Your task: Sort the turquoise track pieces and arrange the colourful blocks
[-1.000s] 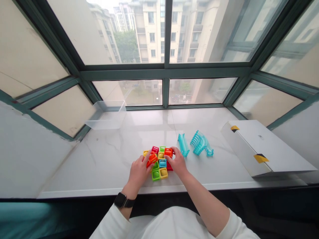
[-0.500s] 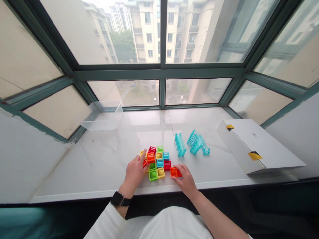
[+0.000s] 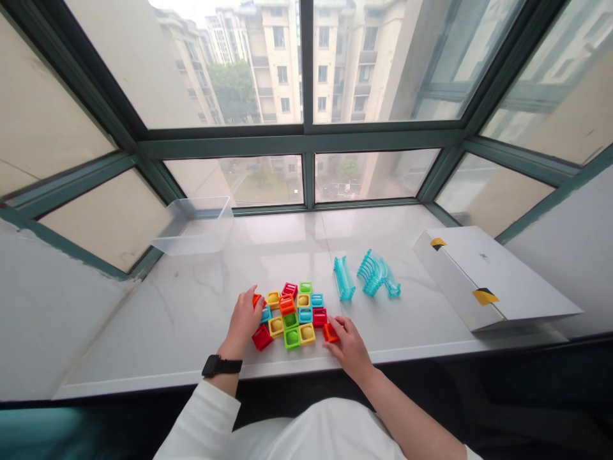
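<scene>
Several colourful toy building blocks lie in a close cluster on the white sill, among them a green block (image 3: 292,338), a yellow block (image 3: 307,333) and a dark red block (image 3: 262,337). At the cluster's left edge, my left hand (image 3: 244,316) has its fingers closed around an orange block (image 3: 259,300), which they partly cover. Another orange block (image 3: 330,333) is between the thumb and fingers of my right hand (image 3: 352,345), just right of the cluster. An orange block (image 3: 287,305) sits in the cluster's middle and seems raised above its neighbours.
Behind the blocks to the right lie a straight clear-blue track piece (image 3: 343,279) and curved clear-blue pieces (image 3: 376,275). A clear plastic bin (image 3: 191,244) stands at the back left. A white box (image 3: 498,275) with striped tape is on the right, and windows enclose the sill (image 3: 191,306).
My left hand has moved left from the cluster's middle to its left edge, uncovering several blocks. The right hand still holds its orange block, now turned somewhat.
</scene>
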`<state>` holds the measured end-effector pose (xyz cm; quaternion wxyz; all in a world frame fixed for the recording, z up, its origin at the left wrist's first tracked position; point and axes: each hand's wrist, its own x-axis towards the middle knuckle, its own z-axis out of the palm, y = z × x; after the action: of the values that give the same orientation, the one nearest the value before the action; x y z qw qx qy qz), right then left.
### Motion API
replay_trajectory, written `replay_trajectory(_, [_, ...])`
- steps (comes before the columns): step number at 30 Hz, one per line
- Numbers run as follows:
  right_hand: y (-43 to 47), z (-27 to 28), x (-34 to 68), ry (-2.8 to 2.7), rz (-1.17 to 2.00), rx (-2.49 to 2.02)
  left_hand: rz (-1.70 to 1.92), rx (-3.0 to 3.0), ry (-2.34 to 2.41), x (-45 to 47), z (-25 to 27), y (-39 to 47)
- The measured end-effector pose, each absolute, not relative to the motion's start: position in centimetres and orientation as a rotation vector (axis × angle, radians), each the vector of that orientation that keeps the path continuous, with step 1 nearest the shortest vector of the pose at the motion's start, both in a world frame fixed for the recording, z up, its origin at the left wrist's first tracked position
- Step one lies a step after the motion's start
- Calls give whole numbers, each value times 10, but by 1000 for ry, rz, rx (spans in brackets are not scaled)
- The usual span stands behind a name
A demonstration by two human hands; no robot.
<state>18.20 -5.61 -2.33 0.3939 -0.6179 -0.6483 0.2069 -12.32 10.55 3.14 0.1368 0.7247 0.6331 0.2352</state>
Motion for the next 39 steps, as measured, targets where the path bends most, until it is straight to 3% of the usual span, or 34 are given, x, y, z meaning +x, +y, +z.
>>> replay_trajectory(7, [-52, 7, 179, -1581, 405, -1409, 973, 2085, 1645, -120, 54, 62])
replay_trajectory(15, [39, 16, 149, -1764, 413, -1369, 993, 2336, 1355, -115, 27, 12])
replay_trajectory(20, [68, 13, 139, -1830, 449, -1468, 1007, 2317, 1446, -130, 27, 8])
replay_trajectory(27, [83, 14, 152, -1669, 253, -1743, 1032, 1956, 1917, -169, 5, 19])
replay_trajectory(33, [89, 2, 151, -1639, 322, -2038, 991, 1745, 1817, -146, -15, 17])
replay_trajectory(39, [88, -5, 142, -1702, 449, -2017, 988, 1876, 1766, -114, -22, 17])
